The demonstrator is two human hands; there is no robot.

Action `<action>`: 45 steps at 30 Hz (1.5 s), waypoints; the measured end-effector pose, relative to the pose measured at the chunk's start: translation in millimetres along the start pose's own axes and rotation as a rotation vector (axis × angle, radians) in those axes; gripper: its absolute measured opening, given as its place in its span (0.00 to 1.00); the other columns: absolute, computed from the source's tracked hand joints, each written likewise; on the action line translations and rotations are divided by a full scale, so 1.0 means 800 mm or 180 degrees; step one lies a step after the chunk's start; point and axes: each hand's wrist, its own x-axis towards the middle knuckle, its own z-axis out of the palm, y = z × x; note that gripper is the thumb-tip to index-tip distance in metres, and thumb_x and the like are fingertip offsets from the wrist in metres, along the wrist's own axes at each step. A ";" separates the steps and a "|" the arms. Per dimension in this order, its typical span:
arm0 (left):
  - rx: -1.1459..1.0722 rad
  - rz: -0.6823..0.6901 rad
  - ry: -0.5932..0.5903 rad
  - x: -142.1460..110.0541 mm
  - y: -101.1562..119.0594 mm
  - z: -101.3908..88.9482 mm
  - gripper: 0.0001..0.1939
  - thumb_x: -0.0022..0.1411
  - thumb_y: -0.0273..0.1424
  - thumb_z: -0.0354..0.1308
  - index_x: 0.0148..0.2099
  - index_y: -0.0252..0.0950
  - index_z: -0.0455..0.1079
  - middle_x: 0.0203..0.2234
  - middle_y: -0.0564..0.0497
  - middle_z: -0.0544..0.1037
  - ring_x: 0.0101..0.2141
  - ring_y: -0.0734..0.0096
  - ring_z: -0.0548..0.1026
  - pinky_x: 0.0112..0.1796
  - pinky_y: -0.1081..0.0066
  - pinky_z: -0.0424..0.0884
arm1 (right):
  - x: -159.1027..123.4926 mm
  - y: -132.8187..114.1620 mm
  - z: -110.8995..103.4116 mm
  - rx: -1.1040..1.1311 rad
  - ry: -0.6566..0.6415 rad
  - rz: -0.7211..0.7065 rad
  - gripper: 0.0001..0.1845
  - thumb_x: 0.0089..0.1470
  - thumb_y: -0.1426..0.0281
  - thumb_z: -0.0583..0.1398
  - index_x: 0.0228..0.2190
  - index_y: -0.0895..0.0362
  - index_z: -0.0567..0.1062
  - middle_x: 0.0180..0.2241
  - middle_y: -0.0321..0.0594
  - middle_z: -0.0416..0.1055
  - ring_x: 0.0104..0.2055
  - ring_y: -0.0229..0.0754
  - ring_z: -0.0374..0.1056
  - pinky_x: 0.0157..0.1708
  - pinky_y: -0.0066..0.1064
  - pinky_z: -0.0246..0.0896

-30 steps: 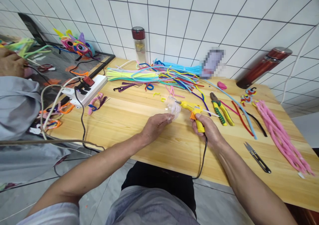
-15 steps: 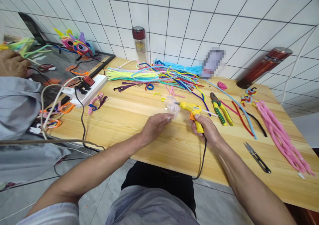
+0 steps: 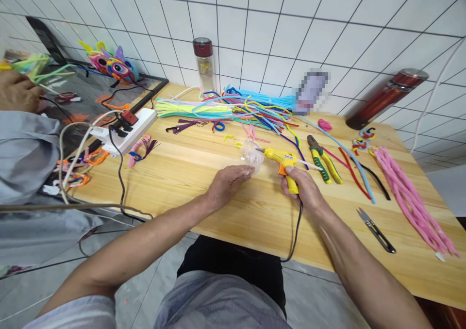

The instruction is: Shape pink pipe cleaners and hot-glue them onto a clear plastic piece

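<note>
Between thumb and fingers, my left hand pinches a clear plastic rounded piece just above the table. What kind of piece it is, I cannot make out. My right hand is wrapped round the handle of a yellow hot glue gun with an orange trigger. The gun's metal nozzle points left, at or very near the clear piece; whether they touch is unclear. A whitish glue stick juts from the gun's rear, and a black cord hangs from its grip over the table's front edge.
Pipe cleaners lie heaped along the back. Pliers, thread snips and a pink pipe-cleaner bundle lie right. Two flasks, clear and red, stand behind. At left are a power strip and a co-worker's hand.
Hardly anything differs. The glue gun and the clear piece have shifted very slightly to the right; both hands keep the same hold.
</note>
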 end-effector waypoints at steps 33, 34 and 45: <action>0.0008 -0.0109 -0.0050 -0.001 -0.001 -0.001 0.12 0.73 0.35 0.57 0.51 0.39 0.81 0.49 0.47 0.85 0.50 0.63 0.84 0.53 0.62 0.81 | -0.004 -0.012 0.001 -0.0365 -0.0020 -0.0064 0.25 0.56 0.46 0.60 0.27 0.56 0.76 0.15 0.36 0.66 0.16 0.35 0.54 0.14 0.27 0.44; -0.0013 -0.0125 -0.0043 -0.001 -0.001 -0.002 0.12 0.73 0.35 0.57 0.50 0.39 0.81 0.49 0.47 0.85 0.50 0.63 0.84 0.53 0.62 0.81 | -0.004 -0.012 0.000 -0.0364 -0.0031 -0.0070 0.25 0.56 0.46 0.60 0.27 0.56 0.76 0.15 0.36 0.66 0.16 0.36 0.54 0.13 0.28 0.43; -0.0010 -0.0211 -0.0083 0.000 0.000 0.000 0.12 0.73 0.34 0.57 0.51 0.42 0.81 0.49 0.49 0.85 0.50 0.62 0.84 0.54 0.61 0.80 | -0.002 -0.002 -0.001 0.0136 0.0066 -0.0086 0.23 0.57 0.48 0.61 0.28 0.56 0.75 0.15 0.34 0.65 0.15 0.34 0.50 0.13 0.27 0.40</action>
